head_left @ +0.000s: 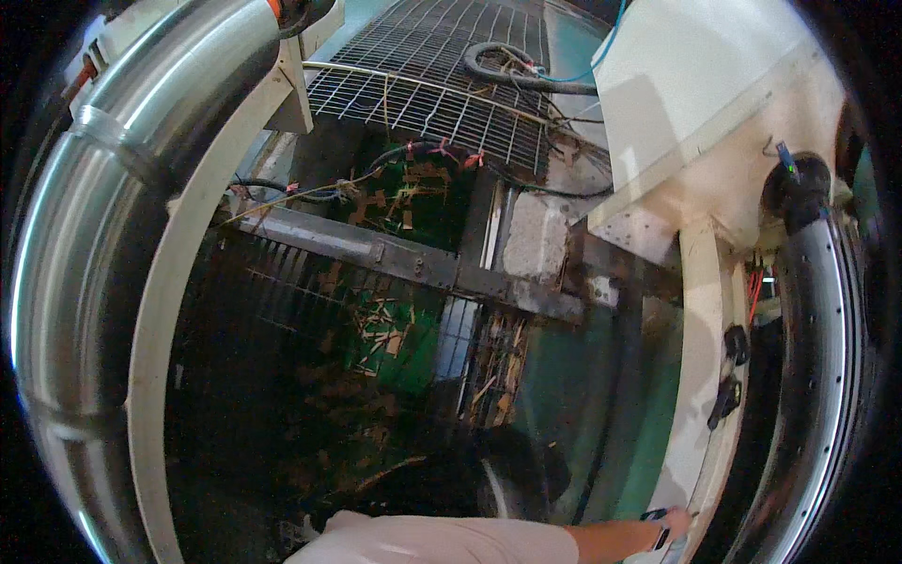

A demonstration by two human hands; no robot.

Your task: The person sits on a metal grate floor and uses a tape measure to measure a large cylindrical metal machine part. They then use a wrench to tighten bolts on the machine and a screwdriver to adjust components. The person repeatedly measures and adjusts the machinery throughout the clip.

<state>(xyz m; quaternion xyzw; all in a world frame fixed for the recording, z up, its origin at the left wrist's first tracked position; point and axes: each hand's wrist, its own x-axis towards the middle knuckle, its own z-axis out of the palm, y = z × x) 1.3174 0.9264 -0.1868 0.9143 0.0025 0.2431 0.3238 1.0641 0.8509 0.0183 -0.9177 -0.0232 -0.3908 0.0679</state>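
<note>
We reach out with our right hand (675, 523) at the bottom right of the view, the pale sleeve (423, 540) and bare forearm stretching across the lower edge. The hand rests against the lower end of a cream-painted machine frame (700, 376), a tall upright post that curves with the lens. Our fingers look curled round a small dark object (658, 516) held at the post, but the hand is small and partly cut off, so we cannot tell whether the grip is truly closed on it or only touching. Our left hand is out of sight.

The frame itself we judge to be rigid painted steel, heavy and fixed, with nothing in it that would yield to a push. Its painted face looks smooth and possibly dusty, so a flat palm could slip; the edge of the post gives the surer hold. Two black fittings (731, 371) sit on the post above our hand, well apart from it.

Just right of the post runs a wide shiny metal rim (827, 376) with a row of small holes. On the far left stands a large polished duct (66, 282). Between them lies a dark pit with a wire grating (442, 66) above, tangled cables (512, 80), and scattered wood scraps (385, 329) over green flooring.
</note>
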